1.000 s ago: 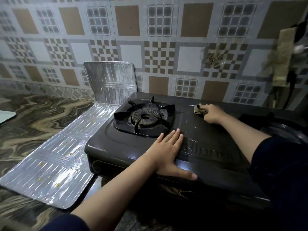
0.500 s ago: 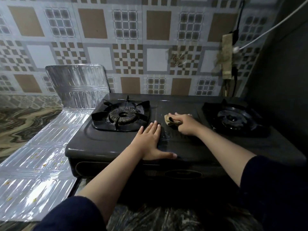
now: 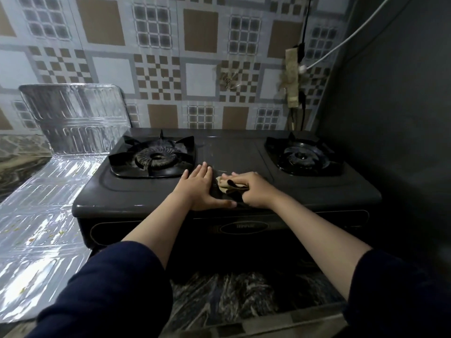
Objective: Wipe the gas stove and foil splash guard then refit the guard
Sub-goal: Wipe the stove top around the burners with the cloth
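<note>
A dark two-burner gas stove (image 3: 234, 150) stands on the marbled counter against the tiled wall. My right hand (image 3: 256, 190) grips a small tan cloth (image 3: 223, 186) and presses it on the stove top between the burners, near the front edge. My left hand (image 3: 202, 189) lies flat on the stove just left of the cloth, fingers straight, thumb stretched toward the right hand. The foil splash guard (image 3: 48, 215) lies unfolded on the counter left of the stove, its far panel (image 3: 75, 118) leaning up against the wall.
The left burner (image 3: 155, 157) and right burner (image 3: 303, 156) carry black pan supports. A power strip with cables (image 3: 292, 76) hangs on the wall at the back right. A dark wall (image 3: 395, 118) closes the right side. Marbled counter (image 3: 234, 298) shows in front of the stove.
My right hand has drawn the cloth from the back of the stove toward the front, close to my left hand. The view has swung right, showing the right burner.
</note>
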The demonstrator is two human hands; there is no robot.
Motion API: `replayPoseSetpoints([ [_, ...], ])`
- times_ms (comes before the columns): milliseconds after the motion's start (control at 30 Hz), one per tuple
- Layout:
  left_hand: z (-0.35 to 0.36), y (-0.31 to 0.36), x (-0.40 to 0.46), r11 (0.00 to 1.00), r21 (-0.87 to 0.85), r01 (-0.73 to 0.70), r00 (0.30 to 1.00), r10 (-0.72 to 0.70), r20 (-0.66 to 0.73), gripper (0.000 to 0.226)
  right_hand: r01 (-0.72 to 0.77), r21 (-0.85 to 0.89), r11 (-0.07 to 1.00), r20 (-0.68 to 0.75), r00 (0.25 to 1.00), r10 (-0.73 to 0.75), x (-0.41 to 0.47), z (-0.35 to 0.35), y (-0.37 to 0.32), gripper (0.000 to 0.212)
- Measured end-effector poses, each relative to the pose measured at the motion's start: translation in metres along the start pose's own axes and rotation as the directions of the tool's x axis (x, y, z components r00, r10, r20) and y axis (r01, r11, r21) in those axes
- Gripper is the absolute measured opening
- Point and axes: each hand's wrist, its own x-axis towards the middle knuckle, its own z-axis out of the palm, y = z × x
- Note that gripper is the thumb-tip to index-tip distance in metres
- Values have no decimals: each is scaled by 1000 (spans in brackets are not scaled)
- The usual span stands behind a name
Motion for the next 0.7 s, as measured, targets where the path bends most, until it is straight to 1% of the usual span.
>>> replayPoseSetpoints([
  [133,1,-1,0,1000,-2,2,1000,-2,3,139,3,-1,1000,-30,1000,-3,-15,-3,0,74],
  [333,1,-1,0,1000,0,4,1000,-4,13,144,53,-196,979,-43,997,-63,-29,-19,-17,67],
  [533,1,-2,0,1000,-16,-4,1000,4,29,142,18,-234,972,-35,999,-27,-33,-34,-19,62],
  [633,2,-2,-1,1000,-2,3,1000,-3,27,141,-17,-272,962,-38,999,7,-29,-36,-12,57],
  [700,1,-2,-1,1000,2,-2,1000,2,29,141,-33,-261,965,-11,999,32,-26,-39,-12,49],
])
